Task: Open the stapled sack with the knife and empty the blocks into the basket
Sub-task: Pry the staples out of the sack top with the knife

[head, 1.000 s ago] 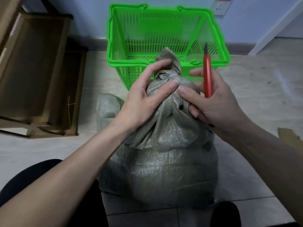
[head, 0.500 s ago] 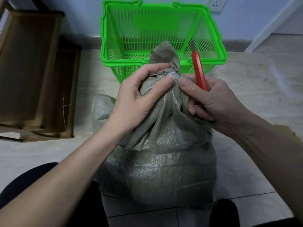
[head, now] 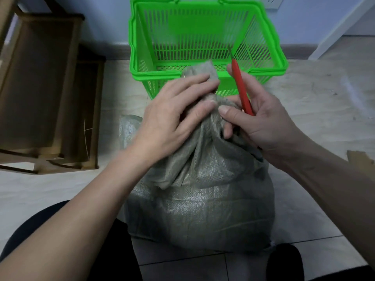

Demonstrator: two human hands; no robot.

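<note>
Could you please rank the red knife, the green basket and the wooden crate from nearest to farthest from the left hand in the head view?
From the left hand, which grips the sack at its neck:
1. Red knife, just to the right, held in the right hand.
2. Green basket, behind the sack.
3. Wooden crate, far left.

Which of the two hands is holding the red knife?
The right hand holds the red-handled knife, blade pointing up toward the green plastic basket; the left hand only grips the grey woven sack neck.

Dim, cool indoor light — soft shadows, slight motion blur, wide-angle bending at the edges.
</note>
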